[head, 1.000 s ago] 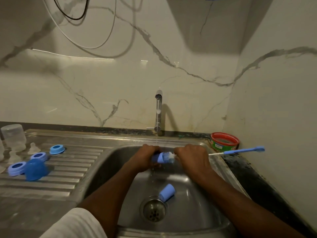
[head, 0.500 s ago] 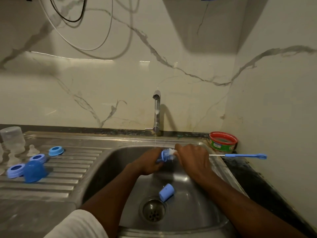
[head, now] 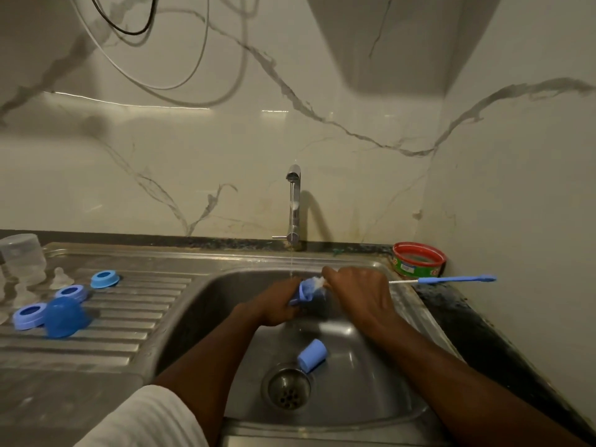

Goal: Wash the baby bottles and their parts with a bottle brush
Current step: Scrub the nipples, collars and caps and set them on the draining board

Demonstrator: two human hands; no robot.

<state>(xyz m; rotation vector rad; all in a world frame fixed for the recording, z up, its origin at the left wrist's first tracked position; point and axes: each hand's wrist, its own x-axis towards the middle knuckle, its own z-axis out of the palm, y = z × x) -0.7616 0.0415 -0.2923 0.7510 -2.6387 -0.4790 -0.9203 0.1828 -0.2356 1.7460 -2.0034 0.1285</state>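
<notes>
Your hands and the brush fill the sink's far half under the tap. At 6 o'clock a blue cap lies beside the drain; bare steel lies either side of it. At 9 o'clock, blue rings and a dome crowd the drainboard; its near ribs lie open. At 2 o'clock a red tub blocks the corner.

Red-rimmed green tub sits on dark counter, back right corner, near marble-veined wall. Black cable and white cable hang top left.
</notes>
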